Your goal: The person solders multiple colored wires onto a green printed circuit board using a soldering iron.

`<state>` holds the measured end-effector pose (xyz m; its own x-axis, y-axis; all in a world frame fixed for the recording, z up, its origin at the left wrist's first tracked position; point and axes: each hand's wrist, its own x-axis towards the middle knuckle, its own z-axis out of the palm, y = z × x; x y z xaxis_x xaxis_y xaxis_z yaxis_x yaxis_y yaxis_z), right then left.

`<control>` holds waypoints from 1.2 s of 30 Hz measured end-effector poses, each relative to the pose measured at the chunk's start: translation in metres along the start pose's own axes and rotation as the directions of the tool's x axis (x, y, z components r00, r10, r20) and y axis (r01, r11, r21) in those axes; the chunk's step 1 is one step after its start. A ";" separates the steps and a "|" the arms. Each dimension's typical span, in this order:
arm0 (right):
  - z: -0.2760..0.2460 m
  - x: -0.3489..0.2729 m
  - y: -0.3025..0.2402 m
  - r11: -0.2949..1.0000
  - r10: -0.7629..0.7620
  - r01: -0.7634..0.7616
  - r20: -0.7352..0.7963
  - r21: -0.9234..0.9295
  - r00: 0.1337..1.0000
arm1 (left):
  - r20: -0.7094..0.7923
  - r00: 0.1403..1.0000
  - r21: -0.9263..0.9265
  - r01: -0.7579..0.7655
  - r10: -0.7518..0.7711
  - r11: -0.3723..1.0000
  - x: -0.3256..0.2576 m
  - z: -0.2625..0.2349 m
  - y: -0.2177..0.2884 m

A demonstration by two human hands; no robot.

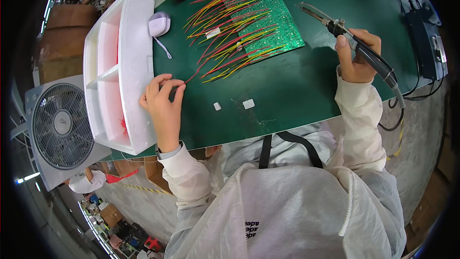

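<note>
Both hands grip: left hand (163, 100) pinches red wire (192, 76), right hand (358, 57) grasps soldering iron (357, 47).

Electronics assembly workshop: green bench mat (297, 86), circuit boards (268, 14) w/ red & yellow wires (230, 33), soldering iron (354, 43), foam parts tray (129, 67), floor fan (60, 124), cardboard boxes (62, 43), white work coat (297, 201).

Grey fan (61, 127), white foam tray (132, 62)
</note>
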<state>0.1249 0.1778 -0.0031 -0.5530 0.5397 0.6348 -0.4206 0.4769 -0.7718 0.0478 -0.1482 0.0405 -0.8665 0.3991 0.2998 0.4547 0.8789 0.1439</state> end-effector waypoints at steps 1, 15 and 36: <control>0.000 0.000 -0.001 1.000 -0.005 0.005 0.012 0.002 1.000 | -0.001 1.000 0.004 0.002 -0.002 1.000 0.000 -0.001 0.001; -0.001 -0.003 -0.001 0.996 -0.080 0.082 0.060 -0.024 0.995 | -0.080 0.995 -0.342 0.030 -0.061 0.939 -0.006 0.027 0.013; -0.010 -0.011 -0.005 0.999 0.022 -0.026 0.076 0.041 0.997 | -0.102 0.941 -0.406 -0.334 0.321 0.851 0.052 0.055 0.135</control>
<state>0.1406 0.1768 -0.0052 -0.6153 0.4961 0.6127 -0.4353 0.4341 -0.7887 0.0530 0.0054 0.0235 -0.6487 0.6315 0.4246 0.7600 0.5086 0.4047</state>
